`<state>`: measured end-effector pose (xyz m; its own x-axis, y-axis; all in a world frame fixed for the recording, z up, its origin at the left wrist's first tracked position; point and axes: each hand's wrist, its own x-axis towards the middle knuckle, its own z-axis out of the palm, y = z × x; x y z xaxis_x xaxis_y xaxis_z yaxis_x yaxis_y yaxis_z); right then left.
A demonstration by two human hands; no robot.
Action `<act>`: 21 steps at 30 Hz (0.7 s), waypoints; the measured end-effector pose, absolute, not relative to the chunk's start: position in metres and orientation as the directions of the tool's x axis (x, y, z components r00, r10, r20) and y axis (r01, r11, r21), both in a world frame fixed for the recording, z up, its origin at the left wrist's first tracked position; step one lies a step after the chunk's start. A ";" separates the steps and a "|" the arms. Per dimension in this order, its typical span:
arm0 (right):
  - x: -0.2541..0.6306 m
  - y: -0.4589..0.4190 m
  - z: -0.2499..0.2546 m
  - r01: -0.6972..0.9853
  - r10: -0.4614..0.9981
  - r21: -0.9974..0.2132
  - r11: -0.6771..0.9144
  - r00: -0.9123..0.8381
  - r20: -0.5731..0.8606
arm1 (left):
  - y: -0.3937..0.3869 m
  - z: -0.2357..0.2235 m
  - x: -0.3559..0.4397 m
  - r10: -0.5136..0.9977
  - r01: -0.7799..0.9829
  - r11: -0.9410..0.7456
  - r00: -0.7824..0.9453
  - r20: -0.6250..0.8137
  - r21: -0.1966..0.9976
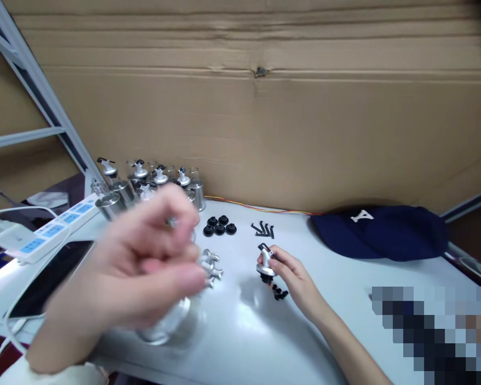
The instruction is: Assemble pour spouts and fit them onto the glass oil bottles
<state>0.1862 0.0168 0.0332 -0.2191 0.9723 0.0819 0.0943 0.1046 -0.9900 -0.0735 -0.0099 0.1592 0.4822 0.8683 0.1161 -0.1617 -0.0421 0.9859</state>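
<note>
My right hand (292, 270) grips a silver pour-spout lid (266, 269) with a black lever on top and a black stopper beneath, upright above the table. Just below it lies a cluster of small black parts (279, 293). Close to the camera, my left hand (144, 267) is smeared by motion, its fingers curled; whether anything is in them I cannot tell. Partly covered by that hand are a clear glass vessel (162, 329) and several silver spout pieces (212, 267). Farther back sit several round black stoppers (219, 229) and thin black levers (263, 230).
Several metal-and-glass containers (122, 190), some bearing silver tops, stand at the back left. A white power strip (52, 230) and a black phone (48, 278) lie left. A navy cap (385, 232) rests at right, before a cardboard wall (264, 133).
</note>
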 end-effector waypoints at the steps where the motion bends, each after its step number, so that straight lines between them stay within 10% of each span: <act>1: 0.186 0.016 0.034 0.091 0.976 -0.987 0.132 -0.188 0.113 | -0.009 0.155 -0.055 0.765 -0.162 0.046 0.641 0.069 0.986; 10: 0.184 0.005 0.031 0.203 0.873 -0.915 0.350 0.283 0.397 | 0.014 0.107 0.007 0.756 -0.279 0.070 0.641 0.131 0.958; 21: 0.173 -0.013 0.050 -0.017 0.842 -0.877 0.480 0.292 0.455 | 0.025 0.075 0.020 0.756 -0.214 -0.188 0.592 0.280 0.959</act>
